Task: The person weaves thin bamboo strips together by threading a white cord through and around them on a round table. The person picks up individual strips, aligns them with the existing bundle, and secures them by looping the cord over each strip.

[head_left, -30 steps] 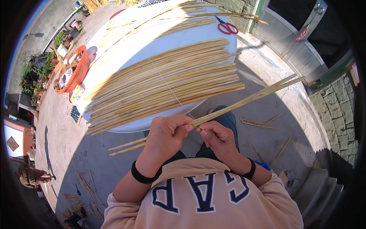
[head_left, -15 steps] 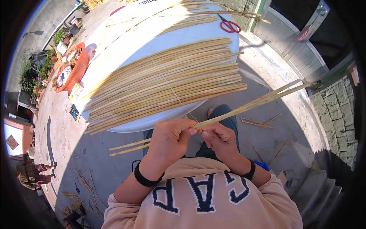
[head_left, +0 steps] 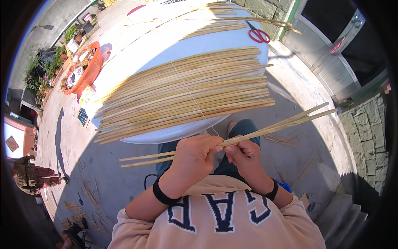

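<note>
Over my lap, my left hand and my right hand are close together, both closed on a pair of pale, dry stalks. The stalks slant up to the right, and their other ends stick out left of my left hand. A thin white string runs from my fingertips up across a row of similar stalks lying side by side on the round white table. My fingers hide how the string meets the held pair.
Red-handled scissors rest at the table's right edge, near more loose stalks. An orange basin holding several things is at the left. Stalk scraps litter the ground. Another person is at the far left; concrete steps rise lower right.
Both hands have shifted slightly right and down in the picture with the stalks. The right ends of the pair now sit lower. Most of the scene has also shifted as the view moved.
</note>
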Demonstrator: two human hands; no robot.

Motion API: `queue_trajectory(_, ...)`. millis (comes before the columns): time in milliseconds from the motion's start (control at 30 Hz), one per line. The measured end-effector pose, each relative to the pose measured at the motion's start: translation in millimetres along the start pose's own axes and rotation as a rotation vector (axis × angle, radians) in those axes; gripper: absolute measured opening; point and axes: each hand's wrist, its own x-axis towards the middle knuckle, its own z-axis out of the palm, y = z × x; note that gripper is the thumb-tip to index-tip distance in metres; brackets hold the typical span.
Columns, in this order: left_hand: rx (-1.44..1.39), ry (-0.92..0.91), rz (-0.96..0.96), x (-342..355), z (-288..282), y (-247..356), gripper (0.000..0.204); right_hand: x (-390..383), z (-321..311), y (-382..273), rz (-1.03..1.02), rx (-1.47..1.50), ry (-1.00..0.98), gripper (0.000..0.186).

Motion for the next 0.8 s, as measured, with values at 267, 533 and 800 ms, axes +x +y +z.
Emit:
queue_trajectory(267,-0.027,0.028,0.058,0.2,-5.5,-10.8,0.014,0.8,-0.5,0.2,0.036,-0.023,0.036,0.014)
queue_trajectory(533,-0.02,0.152,0.061,-8.3,-7.7,-22.8,0.016,5.5,11.6,1.9,0.063,-0.064,0.004,0.012)
queue_trajectory(800,-0.007,0.177,0.113,-2.8,-7.4,-28.7,0.02,9.5,24.0,-17.0,0.16,-0.08,0.043,0.009)
